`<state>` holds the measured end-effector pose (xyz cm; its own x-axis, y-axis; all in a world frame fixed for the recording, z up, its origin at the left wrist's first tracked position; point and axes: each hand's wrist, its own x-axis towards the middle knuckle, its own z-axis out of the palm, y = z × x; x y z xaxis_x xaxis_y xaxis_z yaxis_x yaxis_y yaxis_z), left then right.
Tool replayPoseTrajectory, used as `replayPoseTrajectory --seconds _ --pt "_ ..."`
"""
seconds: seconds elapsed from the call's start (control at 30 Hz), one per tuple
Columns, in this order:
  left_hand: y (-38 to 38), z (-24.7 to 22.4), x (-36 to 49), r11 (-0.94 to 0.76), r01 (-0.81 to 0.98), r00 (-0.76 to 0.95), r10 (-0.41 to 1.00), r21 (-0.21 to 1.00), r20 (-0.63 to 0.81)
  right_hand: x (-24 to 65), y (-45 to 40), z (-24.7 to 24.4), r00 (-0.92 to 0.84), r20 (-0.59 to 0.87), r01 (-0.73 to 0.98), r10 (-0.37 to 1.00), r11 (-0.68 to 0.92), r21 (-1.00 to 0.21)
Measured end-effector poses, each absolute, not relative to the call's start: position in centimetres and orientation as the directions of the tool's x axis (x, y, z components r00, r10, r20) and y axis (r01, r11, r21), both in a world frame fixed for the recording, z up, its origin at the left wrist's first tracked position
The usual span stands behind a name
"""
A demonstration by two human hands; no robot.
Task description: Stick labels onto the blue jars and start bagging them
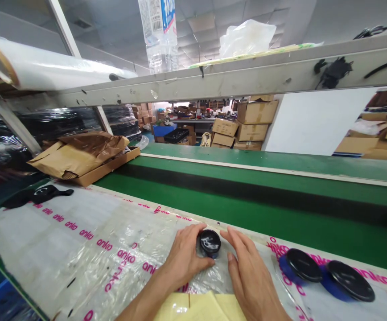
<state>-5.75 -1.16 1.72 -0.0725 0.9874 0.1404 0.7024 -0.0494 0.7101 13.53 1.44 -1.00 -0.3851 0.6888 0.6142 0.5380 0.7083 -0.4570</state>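
Note:
A small round black container (210, 241) with a shiny top stands on the plastic-covered table (113, 223). My left hand (188, 254) curves around its left side, thumb in front and fingers behind, gripping it. To its right, my right hand (247, 267) is held with fingers apart and nothing in them. Farther right stand two larger round pieces with black tops and blue sides, one (303, 265) nearer my right hand and the other (350, 281) beyond it. Yellow paper (200, 307) lies between my forearms at the bottom edge.
Behind the table runs a green conveyor belt (247, 196). A cardboard tray (113, 170) with brown paper and a black item (46, 194) lie at the left. Overhead, a metal beam (180, 84) carries a plastic bottle (160, 40) and a film roll (53, 67).

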Motion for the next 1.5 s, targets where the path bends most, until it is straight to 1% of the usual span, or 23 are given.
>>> replayPoseTrajectory --seconds 0.17,0.3,0.43,0.53,0.7,0.77,0.87,0.93,1.03,1.2,1.33,1.43,1.5 --pt "-1.1 1.7 -5.7 -0.018 0.698 -0.097 0.988 0.716 0.120 13.5 1.4 -0.7 -0.397 0.615 0.527 0.682 0.718 -0.456" --pt "-1.1 1.6 -5.6 -0.022 0.695 -0.105 0.986 0.719 0.131 13.4 1.5 -0.8 -0.458 0.644 0.522 0.613 0.771 -0.364" --pt "-1.2 1.6 -5.5 -0.055 0.693 -0.089 0.983 0.719 0.161 13.1 1.7 -0.9 -0.519 0.638 0.563 0.568 0.789 -0.245" --pt "-1.2 1.5 -5.5 -0.073 0.686 -0.087 0.980 0.724 0.182 12.8 1.7 -0.8 -0.513 0.658 0.574 0.551 0.790 -0.215" --pt "-1.1 1.3 -5.5 -0.071 0.678 -0.109 0.975 0.732 0.196 12.5 1.7 -0.4 -0.558 0.688 0.541 0.465 0.832 -0.123" --pt "-1.1 1.3 -5.5 -0.080 0.672 -0.101 0.975 0.736 0.198 12.9 1.8 0.0 -0.523 0.713 0.552 0.468 0.823 -0.136" --pt "-1.2 1.4 -5.5 -0.094 0.659 -0.097 0.973 0.746 0.209 13.7 1.7 0.7 -0.372 0.761 0.595 0.532 0.766 -0.244" --pt "-1.2 1.3 -5.4 -0.095 0.655 -0.106 0.971 0.749 0.216 14.1 1.6 1.0 -0.287 0.769 0.603 0.572 0.731 -0.319" --pt "-1.2 1.2 -5.5 -0.098 0.651 -0.121 0.966 0.753 0.230 14.2 1.4 1.1 -0.236 0.779 0.591 0.581 0.722 -0.359" --pt "-0.8 2.5 -6.5 -0.097 0.650 -0.183 0.943 0.753 0.279 13.7 1.8 0.4 -0.238 0.798 0.588 0.553 0.736 -0.335" --pt "-0.7 4.5 -8.2 -0.065 0.649 -0.275 0.909 0.758 0.313 13.7 2.8 -1.5 -0.286 0.807 0.593 0.517 0.757 -0.275" --pt "-0.8 5.8 -10.2 -0.028 0.651 -0.322 0.895 0.758 0.310 13.7 3.6 -2.8 -0.347 0.801 0.588 0.488 0.778 -0.220" --pt "-1.3 6.4 -12.0 0.002 0.661 -0.341 0.892 0.750 0.298 13.6 3.9 -3.3 -0.357 0.790 0.580 0.498 0.781 -0.230"
